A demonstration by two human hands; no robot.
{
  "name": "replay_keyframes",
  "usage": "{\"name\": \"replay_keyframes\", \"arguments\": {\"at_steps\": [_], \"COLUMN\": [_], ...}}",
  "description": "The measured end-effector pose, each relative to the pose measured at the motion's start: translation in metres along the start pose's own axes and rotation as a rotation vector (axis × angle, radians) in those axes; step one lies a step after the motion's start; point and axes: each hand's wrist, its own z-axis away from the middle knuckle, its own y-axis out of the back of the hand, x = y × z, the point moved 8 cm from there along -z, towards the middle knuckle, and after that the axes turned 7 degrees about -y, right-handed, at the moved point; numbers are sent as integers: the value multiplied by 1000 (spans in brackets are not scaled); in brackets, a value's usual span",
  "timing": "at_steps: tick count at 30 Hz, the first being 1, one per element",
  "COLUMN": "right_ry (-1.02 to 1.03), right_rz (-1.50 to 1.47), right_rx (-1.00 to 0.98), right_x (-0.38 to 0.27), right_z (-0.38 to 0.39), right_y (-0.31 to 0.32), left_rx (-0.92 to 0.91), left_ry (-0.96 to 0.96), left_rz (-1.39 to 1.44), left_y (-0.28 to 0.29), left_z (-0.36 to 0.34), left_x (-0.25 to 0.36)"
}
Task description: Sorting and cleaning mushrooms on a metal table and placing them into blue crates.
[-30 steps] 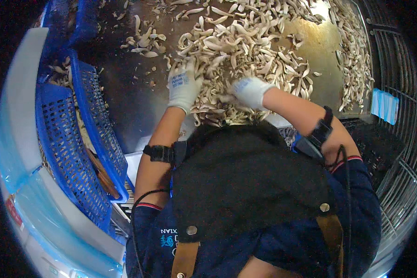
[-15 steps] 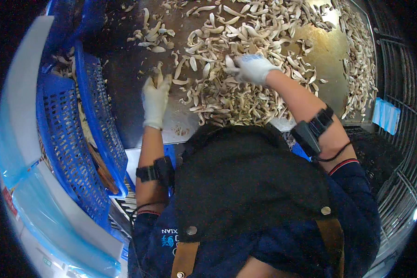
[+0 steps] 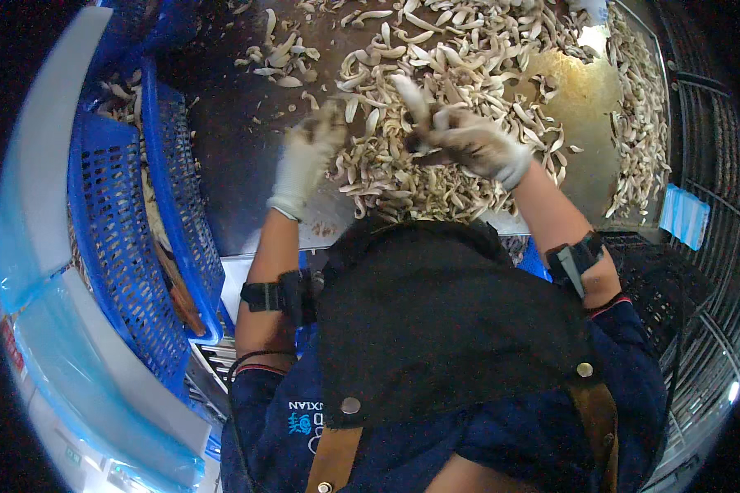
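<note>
Pale, long-stemmed mushrooms [image 3: 436,177] lie in a loose heap on the metal table in front of me. My left hand [image 3: 308,152], in a white glove with dirty fingers, hovers at the heap's left edge; its fingertips are smeared by motion. Over the heap, my right hand [image 3: 478,146] shows a dark-stained glove palm, with its fingers pointing left. A pale, blurred long shape stands up by those fingers, a mushroom or a finger, I cannot tell which. What either hand holds is not clear.
Blue perforated baskets [image 3: 115,238] stand at the left, with mushroom pieces inside. A smaller mushroom group [image 3: 281,56] lies at the far left of the metal table [image 3: 238,156]. More mushrooms [image 3: 640,123] line its right edge, beside a wire rack [image 3: 715,148]. Another person's gloved hand [image 3: 590,10] shows at the top right.
My left hand has moved right, toward the heap. My right hand has come nearer and turned, so its stained palm shows. Another person's gloved hand has appeared at the top right.
</note>
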Motion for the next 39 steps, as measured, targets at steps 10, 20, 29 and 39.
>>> {"name": "replay_keyframes", "arguments": {"at_steps": [10, 20, 29, 39], "right_ry": [158, -625, 134, 211], "right_rz": [102, 1159, 1403, 1305], "right_rx": [155, 359, 673, 767], "right_x": [33, 79, -38, -25], "right_z": [36, 241, 32, 25], "right_y": [5, 134, 52, 68], "left_rx": [-893, -450, -461, -387], "left_ry": [-38, -374, -109, 25], "left_rz": [240, -793, -163, 398], "left_y": [-118, -126, -103, -56], "left_z": [57, -1, 0, 18], "left_x": [100, 27, 22, -10]}}
